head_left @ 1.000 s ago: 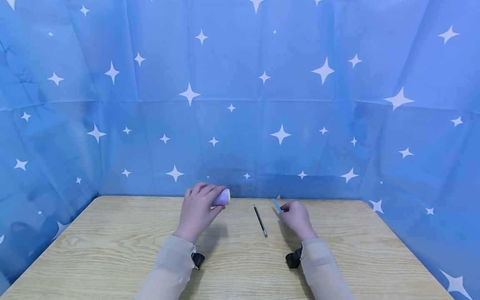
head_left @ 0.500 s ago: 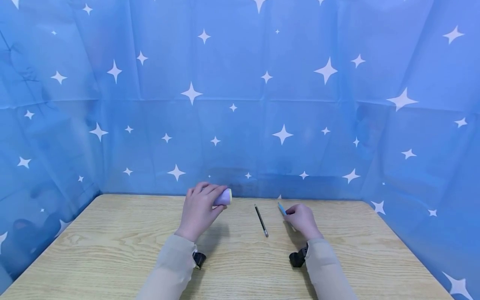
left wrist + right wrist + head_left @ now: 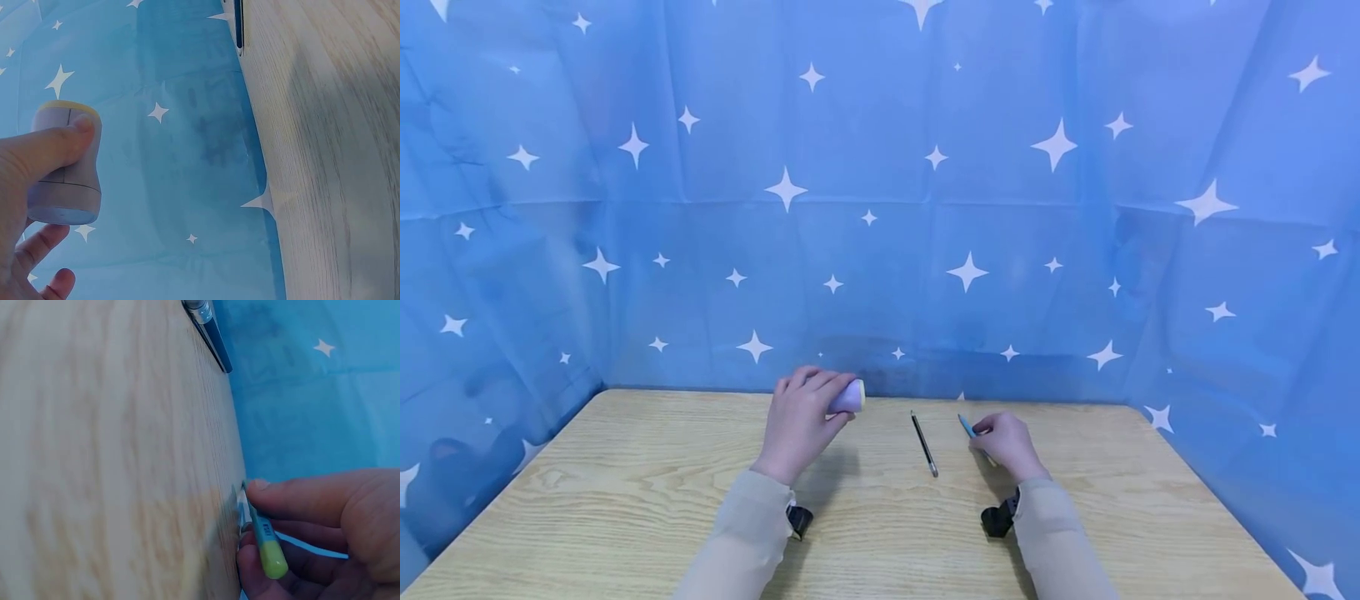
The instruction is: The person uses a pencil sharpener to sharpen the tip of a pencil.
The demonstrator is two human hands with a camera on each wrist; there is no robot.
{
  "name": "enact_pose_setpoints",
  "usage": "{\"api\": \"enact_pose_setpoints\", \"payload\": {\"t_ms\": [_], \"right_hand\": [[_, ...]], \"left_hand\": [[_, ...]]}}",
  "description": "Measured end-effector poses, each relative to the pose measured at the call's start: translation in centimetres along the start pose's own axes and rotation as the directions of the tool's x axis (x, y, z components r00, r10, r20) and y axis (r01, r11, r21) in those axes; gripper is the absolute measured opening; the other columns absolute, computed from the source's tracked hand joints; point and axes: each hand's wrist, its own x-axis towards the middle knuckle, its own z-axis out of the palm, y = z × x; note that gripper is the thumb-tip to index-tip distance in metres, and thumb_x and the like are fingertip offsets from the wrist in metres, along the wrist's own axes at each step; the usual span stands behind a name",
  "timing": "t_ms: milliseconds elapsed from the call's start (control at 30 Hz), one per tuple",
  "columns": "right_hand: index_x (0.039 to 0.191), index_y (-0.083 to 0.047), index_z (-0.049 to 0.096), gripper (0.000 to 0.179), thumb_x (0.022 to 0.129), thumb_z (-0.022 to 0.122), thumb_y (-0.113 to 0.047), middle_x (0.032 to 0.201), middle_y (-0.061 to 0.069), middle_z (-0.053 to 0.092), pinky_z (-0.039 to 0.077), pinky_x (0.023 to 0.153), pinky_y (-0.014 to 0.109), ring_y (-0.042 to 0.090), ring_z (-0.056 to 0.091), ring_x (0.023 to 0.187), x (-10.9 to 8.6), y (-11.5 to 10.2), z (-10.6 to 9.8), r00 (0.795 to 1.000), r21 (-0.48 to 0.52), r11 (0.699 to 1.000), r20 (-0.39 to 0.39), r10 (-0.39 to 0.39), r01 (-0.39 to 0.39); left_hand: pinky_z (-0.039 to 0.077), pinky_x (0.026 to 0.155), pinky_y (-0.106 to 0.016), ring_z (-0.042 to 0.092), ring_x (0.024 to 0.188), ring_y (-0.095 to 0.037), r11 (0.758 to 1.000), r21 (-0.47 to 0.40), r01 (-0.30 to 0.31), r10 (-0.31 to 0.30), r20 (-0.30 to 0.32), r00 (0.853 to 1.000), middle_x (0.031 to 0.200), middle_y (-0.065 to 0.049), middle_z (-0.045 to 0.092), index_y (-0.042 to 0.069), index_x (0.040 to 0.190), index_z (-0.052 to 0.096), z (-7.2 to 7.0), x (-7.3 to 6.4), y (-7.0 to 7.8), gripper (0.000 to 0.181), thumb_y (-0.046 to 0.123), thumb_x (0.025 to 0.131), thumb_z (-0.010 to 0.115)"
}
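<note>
In the head view my left hand [image 3: 797, 429] grips a small lilac waisted cylinder [image 3: 847, 397] with a yellow rim, held above the far part of the table. The left wrist view shows the thumb pressed on the lilac cylinder's side [image 3: 62, 150], while two fingertips stick out below it. My right hand [image 3: 1007, 443] pinches a slim blue pencil [image 3: 966, 425] low at the table, its blue end pointing away to the left. Up close in the right wrist view, the blue pencil has a rounded yellow-green end [image 3: 273, 559]; the hand partly hides its middle.
Between the hands, a black pencil [image 3: 923, 444] with a silver band at its near end lies on the wooden table [image 3: 880, 533]. A blue star-patterned cloth [image 3: 880, 250] hangs behind the far edge and along both sides.
My right hand has moved slightly right and nearer to me, bringing the blue pencil down towards the table. The left hand keeps its hold on the lilac cylinder, almost still.
</note>
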Motion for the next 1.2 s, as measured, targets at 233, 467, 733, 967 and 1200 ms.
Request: {"api": "enact_pose_setpoints", "payload": {"t_ms": [233,467,733,967,1200], "right_hand": [[0.103,0.008,0.070,0.023,0.083,0.071,-0.003,0.083,0.009,0.066,0.047,0.059,0.035,0.019,0.055,0.059,-0.3,0.3,0.3,0.999,0.040,0.999,0.030,0.036,-0.037],[0.102,0.007,0.070,0.022,0.082,0.071,-0.004,0.087,0.009,0.067,0.047,0.058,0.035,0.018,0.055,0.060,-0.6,0.7,0.6,0.999,0.039,0.999,0.037,0.029,-0.031],[0.100,0.004,0.072,0.020,0.085,0.070,-0.010,0.066,0.006,0.062,0.046,0.056,0.034,0.018,0.053,0.054,-0.3,0.4,0.2,0.999,0.044,0.998,0.042,0.031,-0.033],[0.100,0.005,0.071,0.022,0.090,0.068,-0.014,0.075,0.009,0.066,0.049,0.060,0.037,0.020,0.059,0.061,-0.3,-0.2,-0.1,0.999,0.062,0.998,0.015,0.031,-0.032],[0.098,0.003,0.073,0.022,0.087,0.071,-0.016,0.093,0.011,0.070,0.052,0.070,0.041,0.023,0.064,0.080,-0.7,-2.2,-0.5,0.998,0.050,0.997,-0.024,-0.052,0.053]], "left_hand": [[0.039,0.086,-0.043,0.053,0.111,-0.022,1.000,-0.015,0.006,-0.006,0.000,1.000,0.112,0.004,0.069,0.020,0.121,0.069,0.3,-0.2,0.0,0.050,0.024,0.074,0.086],[0.040,0.087,-0.043,0.054,0.111,-0.021,1.000,-0.007,0.004,-0.004,0.003,1.000,0.112,0.005,0.069,0.021,0.120,0.070,0.7,-0.6,0.2,0.050,0.027,0.073,0.086],[0.040,0.085,-0.044,0.055,0.109,-0.022,1.000,-0.009,0.000,-0.001,-0.041,0.999,0.110,0.004,0.070,0.020,0.120,0.070,-0.1,-0.2,0.0,0.050,0.024,0.072,0.087],[0.039,0.085,-0.043,0.053,0.110,-0.021,1.000,-0.015,0.008,-0.009,-0.039,0.999,0.111,0.004,0.070,0.020,0.122,0.069,-0.4,-0.2,-0.3,0.050,0.024,0.075,0.085],[0.039,0.083,-0.043,0.053,0.110,-0.021,1.000,-0.021,0.011,-0.011,-0.045,0.999,0.111,0.004,0.070,0.020,0.121,0.069,-0.4,-0.1,-0.4,0.050,0.024,0.074,0.086]]}}
